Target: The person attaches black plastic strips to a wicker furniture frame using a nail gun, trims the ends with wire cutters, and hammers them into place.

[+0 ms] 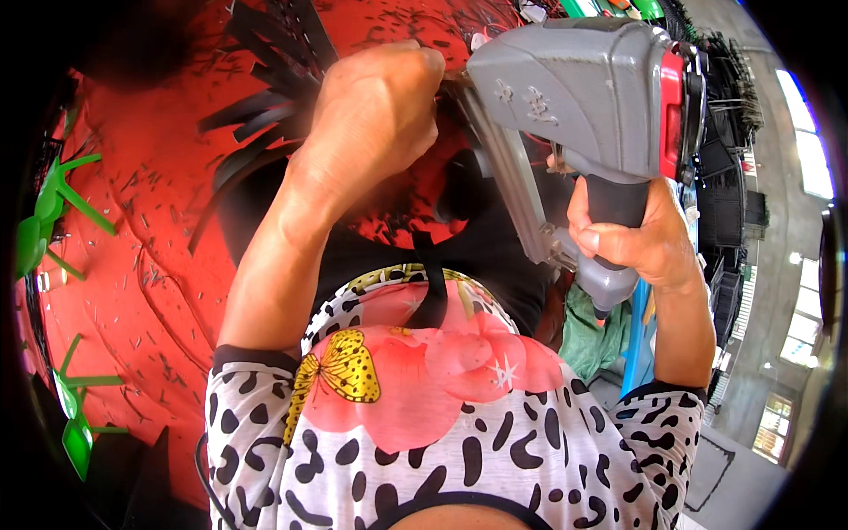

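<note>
My right hand point(649, 238): fingers wrapped tight round the dark grip point(617, 201) of a grey nail gun point(574, 93), thumb across it, one fingertip up by the trigger. Gun is out front on my right, up off the floor, red band point(673, 115) at its right end, nose end turned toward my other hand. Long metal rail point(511, 172) slants down from the nose to the base of the handle.

My left hand point(375, 106): closed in a fist, back of it facing me, just beside the nose. Can't tell what's inside, the fingertips are hidden. Black strips point(269, 110) fan out just left of and behind it.

Around: red floor covering point(132, 309), creased, dark scraps scattered over it. Green chairs point(51, 208) at far left. Green bag-like sheet point(590, 340) below the gun, blue edge point(638, 344) beside it. Black stacked pieces point(723, 190) along the right.
</note>
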The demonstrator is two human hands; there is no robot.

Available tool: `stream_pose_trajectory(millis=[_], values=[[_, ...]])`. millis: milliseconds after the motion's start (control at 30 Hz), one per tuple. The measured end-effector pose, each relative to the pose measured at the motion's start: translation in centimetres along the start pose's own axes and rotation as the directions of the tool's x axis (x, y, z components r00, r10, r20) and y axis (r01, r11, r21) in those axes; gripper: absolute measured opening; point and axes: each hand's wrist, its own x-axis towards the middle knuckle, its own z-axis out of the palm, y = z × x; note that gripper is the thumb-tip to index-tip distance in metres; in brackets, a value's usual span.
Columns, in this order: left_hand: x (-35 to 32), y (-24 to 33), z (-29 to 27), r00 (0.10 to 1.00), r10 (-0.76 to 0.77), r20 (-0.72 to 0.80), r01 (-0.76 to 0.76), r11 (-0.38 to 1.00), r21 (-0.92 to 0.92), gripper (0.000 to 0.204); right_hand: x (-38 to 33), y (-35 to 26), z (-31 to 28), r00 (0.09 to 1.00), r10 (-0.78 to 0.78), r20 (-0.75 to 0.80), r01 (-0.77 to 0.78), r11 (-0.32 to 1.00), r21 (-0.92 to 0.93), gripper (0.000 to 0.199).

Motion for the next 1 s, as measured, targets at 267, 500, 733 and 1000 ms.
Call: stream_pose_trajectory(millis=[267,500,733,1000], values=[[0.1,0.1,0.5,1.000,0.007,-0.010,-0.006,1.000,0.026,0.019,-0.1,-0.8,0.0,1.000,-0.013,-0.004,0.013,1.000,-0.004,0.012],[0.3,-0.1,1.1,0.975,0.131,-0.178,-0.117,0.990,0.084,0.006,-0.2,-1.7,0.0,1.000,0.011,0.007,-0.010,0.999,-0.034,0.010],[0.2,-0.2,1.3,0.962,0.173,-0.213,-0.157,0.983,0.091,0.004,-0.1,-2.0,-0.2,0.999,0.003,0.045,0.000,0.998,-0.061,0.012],[0.0,0.0,0.7,0.988,0.064,-0.141,-0.059,0.998,0.036,0.013,0.2,-1.6,0.1,0.998,-0.018,0.061,0.024,0.995,-0.095,0.014]])
